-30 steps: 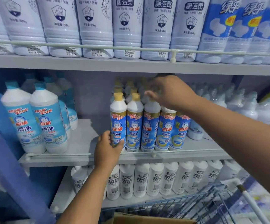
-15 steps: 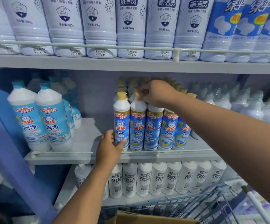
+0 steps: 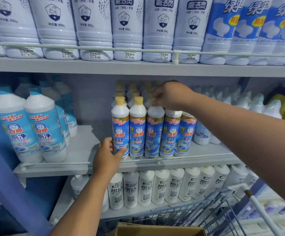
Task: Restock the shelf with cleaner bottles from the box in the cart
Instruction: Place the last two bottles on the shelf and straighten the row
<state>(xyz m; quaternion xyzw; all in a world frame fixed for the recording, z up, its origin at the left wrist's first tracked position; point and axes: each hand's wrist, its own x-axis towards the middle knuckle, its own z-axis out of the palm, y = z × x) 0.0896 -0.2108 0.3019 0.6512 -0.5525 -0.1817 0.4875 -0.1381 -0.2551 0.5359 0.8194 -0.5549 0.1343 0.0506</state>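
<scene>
A row of slim blue-and-gold cleaner bottles with yellow caps (image 3: 137,132) stands at the front of the middle shelf (image 3: 87,166), with more behind. My left hand (image 3: 108,155) grips the base of the leftmost bottle (image 3: 119,128). My right hand (image 3: 170,96) pinches the cap of the third bottle (image 3: 154,132) from above. The cardboard box (image 3: 158,229) shows at the bottom edge, inside the wire cart (image 3: 206,212).
Two wide white bottles with teal caps (image 3: 31,126) stand on the left of the middle shelf, bare shelf between them and the row. Large white bottles (image 3: 126,28) fill the top shelf; white bottles (image 3: 162,186) fill the bottom one. Wrapped spray bottles (image 3: 251,103) stand right.
My right hand slid left along the bottle tops, from the fourth bottle to the cap of the third. My left hand stayed at the leftmost bottle's base. The view moved closer.
</scene>
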